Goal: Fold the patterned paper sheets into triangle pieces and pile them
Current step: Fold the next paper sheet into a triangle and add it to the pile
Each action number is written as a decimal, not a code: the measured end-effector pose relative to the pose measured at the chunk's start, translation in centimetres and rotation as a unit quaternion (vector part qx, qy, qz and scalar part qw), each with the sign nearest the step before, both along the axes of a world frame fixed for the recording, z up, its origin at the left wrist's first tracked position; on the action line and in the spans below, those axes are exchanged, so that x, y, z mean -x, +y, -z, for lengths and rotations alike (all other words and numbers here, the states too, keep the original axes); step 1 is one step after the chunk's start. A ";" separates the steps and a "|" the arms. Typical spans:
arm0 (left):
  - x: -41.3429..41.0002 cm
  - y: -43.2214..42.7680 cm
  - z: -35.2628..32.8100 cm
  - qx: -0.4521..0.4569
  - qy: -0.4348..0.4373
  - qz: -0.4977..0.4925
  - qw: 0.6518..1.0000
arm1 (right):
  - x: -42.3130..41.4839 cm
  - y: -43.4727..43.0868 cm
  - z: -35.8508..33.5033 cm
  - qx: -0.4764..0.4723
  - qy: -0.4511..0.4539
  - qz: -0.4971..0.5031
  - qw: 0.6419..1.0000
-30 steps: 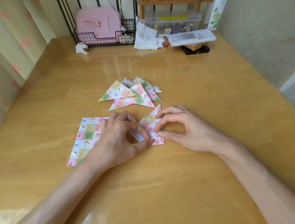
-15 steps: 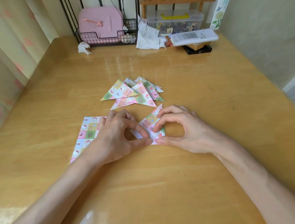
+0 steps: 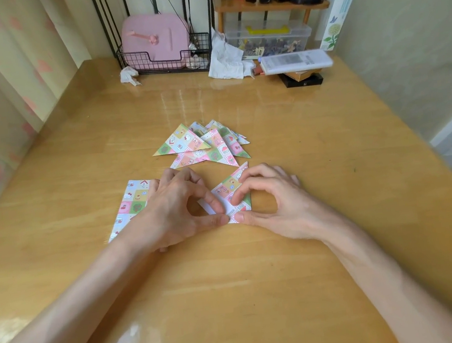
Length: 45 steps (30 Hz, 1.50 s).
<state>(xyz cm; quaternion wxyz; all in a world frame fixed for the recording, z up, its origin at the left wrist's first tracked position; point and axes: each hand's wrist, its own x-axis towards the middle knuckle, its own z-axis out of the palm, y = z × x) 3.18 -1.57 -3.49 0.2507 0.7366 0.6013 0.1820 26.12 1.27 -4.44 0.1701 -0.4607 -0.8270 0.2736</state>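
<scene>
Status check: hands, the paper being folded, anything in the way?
Left hand and right hand both pinch the part-folded sheet. Triangle pile behind. Unfolded paper under left hand; nothing blocking.

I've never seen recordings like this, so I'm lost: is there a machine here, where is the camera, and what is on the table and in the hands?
No machine: these are a person's bare arms, filmed by one wide-angle camera worn on their head, looking down. On the wooden table lies a pile of folded triangles. Nearer are flat patterned sheets, partly under the left hand. That hand and the right hand each pinch a half-folded sheet with thumb and forefinger, holding it down on the table. A wire basket stands at the far edge.
</scene>
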 end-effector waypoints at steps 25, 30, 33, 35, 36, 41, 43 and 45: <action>1.1 -0.3 -0.1 0.051 -0.012 0.022 0.998 | 2.2 0.0 0.6 -0.008 -0.023 0.060 0.998; 1.5 -0.2 0.1 0.074 -0.015 0.028 0.997 | 2.4 0.0 0.5 0.004 -0.020 0.073 0.997; 1.7 -0.2 0.0 0.081 -0.017 0.041 0.996 | 2.8 -0.1 0.6 -0.009 -0.028 0.088 0.996; 1.8 -0.3 -0.2 0.062 -0.005 0.063 0.996 | 2.8 -0.2 0.5 -0.003 -0.027 0.086 0.996; 1.9 -0.3 -0.2 0.042 0.014 0.077 0.996 | 2.8 -0.2 0.4 0.001 -0.026 0.086 0.996; 1.9 -0.2 0.0 -0.010 0.037 0.100 0.994 | 3.2 -0.3 0.5 -0.010 -0.032 0.106 0.994; 2.0 -0.1 0.2 -0.014 0.040 0.101 0.994 | 3.3 -0.3 0.6 -0.012 -0.036 0.103 0.994; 2.1 0.0 0.3 -0.018 0.030 0.101 0.994 | 3.2 -0.5 0.5 -0.016 -0.037 0.097 0.994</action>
